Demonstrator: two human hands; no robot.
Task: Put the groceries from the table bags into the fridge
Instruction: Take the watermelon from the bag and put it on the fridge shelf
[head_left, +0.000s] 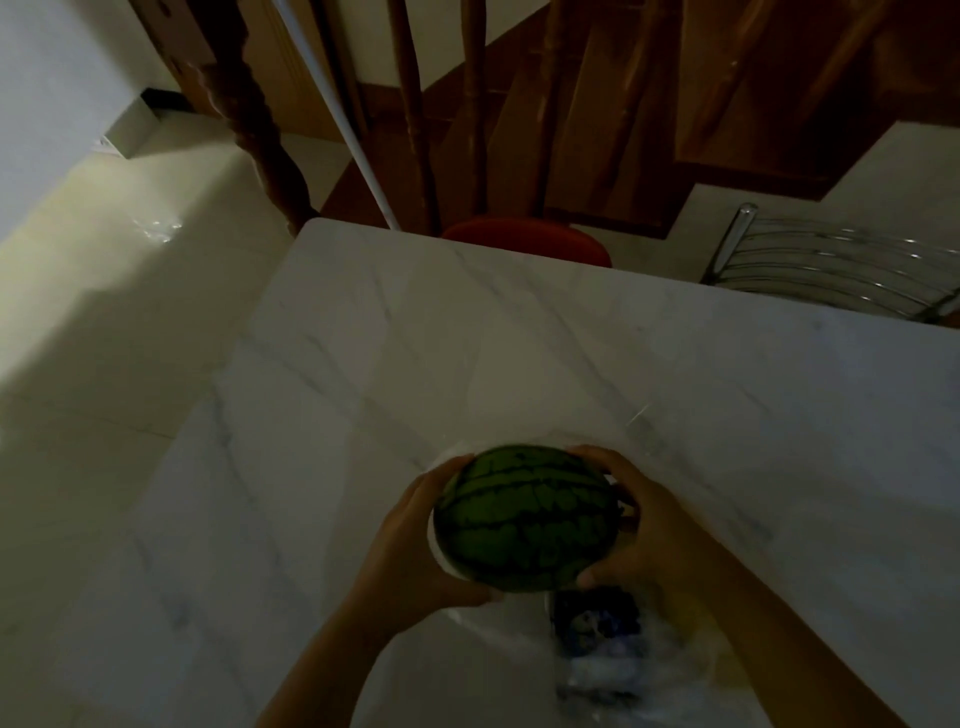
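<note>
A small round striped green watermelon (524, 517) is held between both hands above the white marble table (467, 353). My left hand (415, 540) cups its left and lower side, and my right hand (644, 540) grips its right side. Under and around the melon lies a clear plastic bag (613, 670) on the table, blurred, with a dark bluish item (595, 616) inside that I cannot identify. The fridge is not in view.
A red-seated chair (527, 240) stands at the table's far edge. A chrome wire chair back (831, 265) is at the far right. Wooden stairs with turned balusters (415, 104) rise behind. Pale tiled floor (104, 291) lies to the left.
</note>
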